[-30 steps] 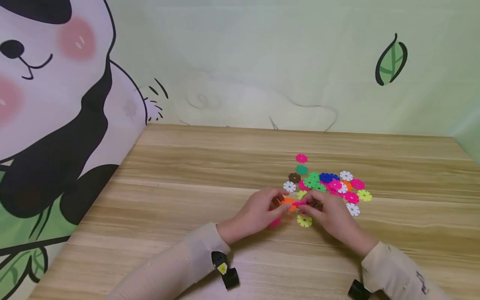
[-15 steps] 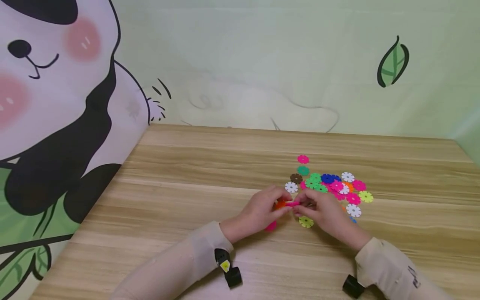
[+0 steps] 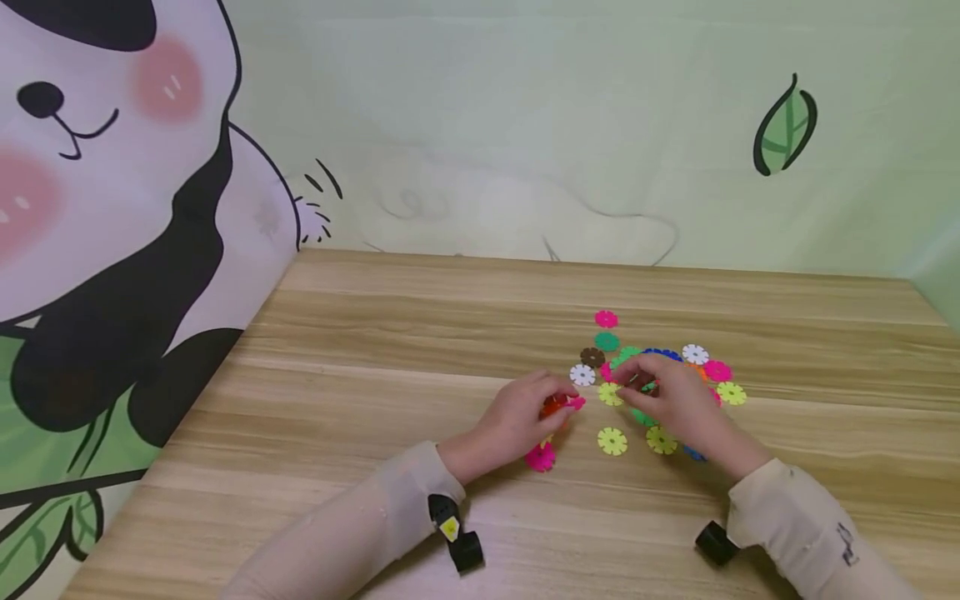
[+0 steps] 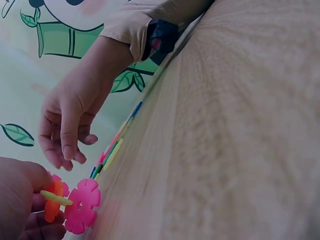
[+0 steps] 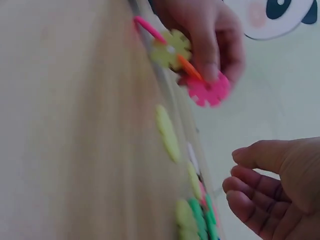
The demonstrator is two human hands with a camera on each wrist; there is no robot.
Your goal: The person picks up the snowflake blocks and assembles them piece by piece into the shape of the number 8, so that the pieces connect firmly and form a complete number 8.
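My left hand (image 3: 517, 421) pinches a short chain of slotted plastic snowflake discs, thumb against fingers. In the right wrist view the chain runs from a pink disc (image 5: 212, 91) at the thumb through an orange disc (image 5: 189, 67) and a yellow disc (image 5: 172, 49) to another pink disc (image 5: 149, 29). The discs slot into each other at angles. My right hand (image 3: 678, 404) hovers over the loose discs with relaxed, slightly bent fingers, thumb and fingertips apart. Nothing shows between them in the right wrist view. Part of the pile lies hidden beneath this hand.
Loose discs lie flat on the wooden table (image 3: 390, 333): a yellow disc (image 3: 612, 442) between the hands, a white disc (image 3: 582, 375), a brown disc (image 3: 592, 357), a teal disc (image 3: 607, 342) and a pink disc (image 3: 606, 319) farther back. A painted wall (image 3: 480, 125) stands behind.
My right hand has let go of the pink disc on the chain and moved right over the pile. The left hand keeps the chain, almost where it was half a second ago.
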